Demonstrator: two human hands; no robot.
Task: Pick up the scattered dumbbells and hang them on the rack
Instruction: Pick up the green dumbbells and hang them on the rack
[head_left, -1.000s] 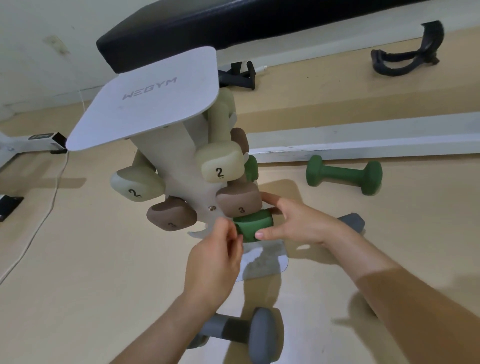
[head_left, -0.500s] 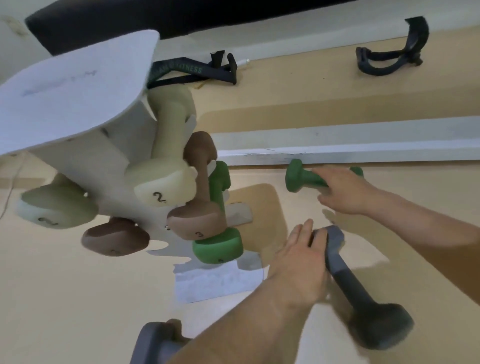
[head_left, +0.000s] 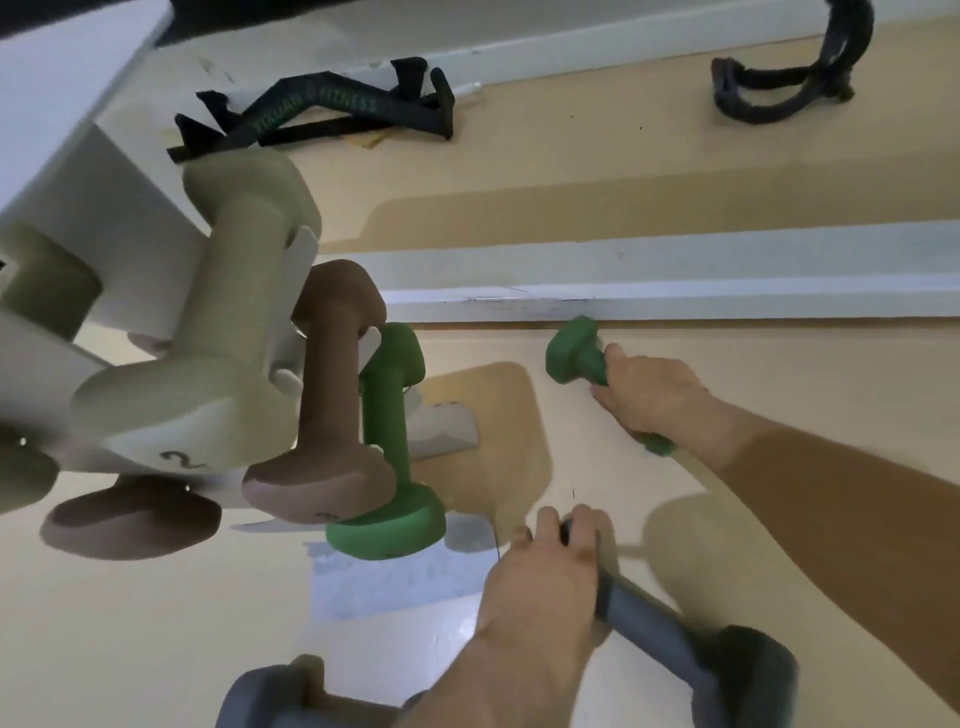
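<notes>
Dumbbell rack (head_left: 130, 291), white, at left; cream, brown, green dumbbells hung on it by handles.

Grey dumbbell (head_left: 691, 649) on floor (head_left: 779, 374), lower right; left hand (head_left: 545, 577) wrapped over its upper end. Largest loose one, likely heaviest; rigid, matte coating looks grippy. Best taken mid-handle.

Green dumbbell (head_left: 576, 353) near white beam (head_left: 727, 296); right hand (head_left: 654, 395) clamped around handle. Smaller, likely light.

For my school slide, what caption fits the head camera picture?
Left hand grips a grey dumbbell, right hand a green one.
</notes>
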